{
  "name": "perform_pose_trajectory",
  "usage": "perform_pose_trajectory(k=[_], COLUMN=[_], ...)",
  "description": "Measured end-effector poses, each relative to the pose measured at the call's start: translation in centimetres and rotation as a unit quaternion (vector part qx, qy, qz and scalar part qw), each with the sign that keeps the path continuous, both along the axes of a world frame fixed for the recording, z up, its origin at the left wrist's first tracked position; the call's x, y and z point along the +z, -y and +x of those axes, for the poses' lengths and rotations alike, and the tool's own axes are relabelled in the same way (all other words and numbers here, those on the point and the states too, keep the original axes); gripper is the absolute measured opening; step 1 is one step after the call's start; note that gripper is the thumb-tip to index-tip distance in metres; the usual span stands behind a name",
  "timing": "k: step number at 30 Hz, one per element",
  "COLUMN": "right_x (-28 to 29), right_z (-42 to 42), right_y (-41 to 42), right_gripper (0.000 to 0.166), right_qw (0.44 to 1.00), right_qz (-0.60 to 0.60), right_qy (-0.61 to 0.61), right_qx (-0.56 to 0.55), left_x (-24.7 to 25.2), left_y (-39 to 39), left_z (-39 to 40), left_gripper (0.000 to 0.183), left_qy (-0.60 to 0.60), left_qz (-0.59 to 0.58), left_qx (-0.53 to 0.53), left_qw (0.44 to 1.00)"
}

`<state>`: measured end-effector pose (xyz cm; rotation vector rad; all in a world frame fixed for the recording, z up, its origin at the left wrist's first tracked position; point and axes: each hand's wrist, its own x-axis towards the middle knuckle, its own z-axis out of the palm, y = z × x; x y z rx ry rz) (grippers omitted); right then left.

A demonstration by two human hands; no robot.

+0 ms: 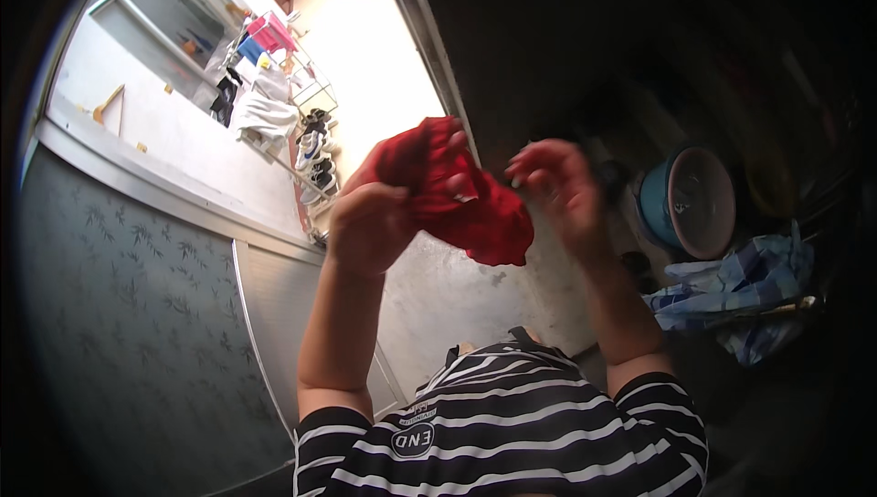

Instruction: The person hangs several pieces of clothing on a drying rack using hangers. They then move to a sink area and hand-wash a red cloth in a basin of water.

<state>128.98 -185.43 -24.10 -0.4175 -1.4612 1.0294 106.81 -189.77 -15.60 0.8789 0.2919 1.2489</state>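
A red cloth item (473, 223), likely a small garment, hangs bunched up in front of my chest. My left hand (377, 216) grips it, with some fingers hidden behind or inside the fabric and fingertips showing through at its right side. The cloth's lower end droops to the right. To the right of the cloth, my right hand (558, 182) is raised with its fingers curled apart. Nothing shows in it, and a gap separates it from the fabric.
Right, in shadow, stand a blue and pink basin (658, 202) and a blue checked cloth (740, 278). A doorway frame (438, 51) rises ahead. Beyond it are a drying rack (312, 79) with laundry and several shoes (316, 154). A leaf-patterned panel (137, 305) stands left.
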Motion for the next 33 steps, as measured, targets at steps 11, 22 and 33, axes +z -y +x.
perform_pose_trajectory(k=[11,22,33], right_x=[3.4,8.4,9.3], right_z=[-3.6,-6.9,-6.5], right_y=[-0.8,0.4,2.5], right_gripper=[0.031,0.043,0.049], right_qw=[0.892,0.981,0.975], right_qz=[-0.273,-0.036,0.133], right_qy=[-0.045,-0.005,0.174], right_qx=[0.358,0.193,0.048], left_x=[-0.3,-6.3,-8.6], left_y=[1.3,4.5,-0.4], left_z=[-3.8,-2.5,-0.1], left_gripper=[0.043,0.023,0.033], left_qy=[-0.178,-0.339,-0.339], left_qz=[-0.074,0.055,0.078], left_qx=[0.165,0.326,0.381], left_qw=[0.967,0.881,0.857])
